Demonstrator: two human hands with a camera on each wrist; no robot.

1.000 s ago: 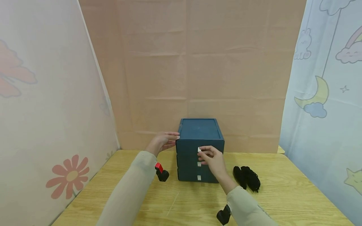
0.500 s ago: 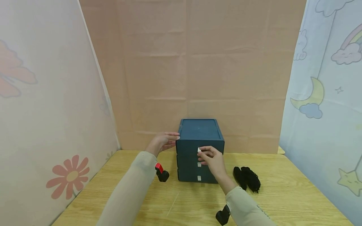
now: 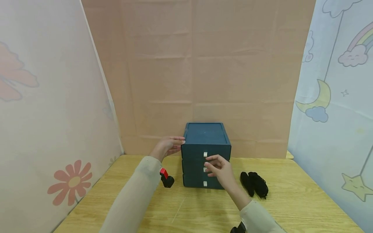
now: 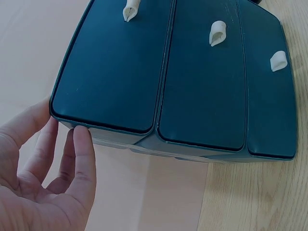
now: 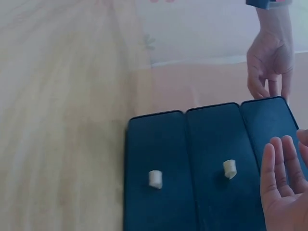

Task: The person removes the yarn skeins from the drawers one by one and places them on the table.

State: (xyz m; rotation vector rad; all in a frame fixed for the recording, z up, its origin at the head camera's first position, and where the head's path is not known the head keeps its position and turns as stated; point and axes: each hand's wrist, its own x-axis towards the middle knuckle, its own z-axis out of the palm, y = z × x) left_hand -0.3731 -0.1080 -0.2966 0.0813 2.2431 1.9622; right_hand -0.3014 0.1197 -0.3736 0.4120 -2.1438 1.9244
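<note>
A dark blue three-drawer cabinet (image 3: 207, 133) stands on the table, all its drawers closed. Each drawer front carries a small white loop pull, the top one (image 3: 205, 154) now in plain sight. My left hand (image 3: 167, 147) rests its fingertips on the cabinet's upper left edge and side; in the left wrist view its fingers (image 4: 83, 159) are fairly straight against the side. My right hand (image 3: 220, 168) is in front of the drawers, just below the top pull, its thumb and fingers apart with nothing between them. It partly covers the middle pull (image 5: 230, 169) in the head view.
A black bundle (image 3: 254, 184), soft and stringy, lies on the wooden table (image 3: 297, 200) right of the cabinet. Behind the cabinet hangs a tan backdrop (image 3: 209, 71). Patterned cloth walls (image 3: 58, 123) flank the table on both sides.
My right hand has let go of the top drawer's white pull and moved slightly down, its fingers spreading. My left hand and the cabinet have stayed in place.
</note>
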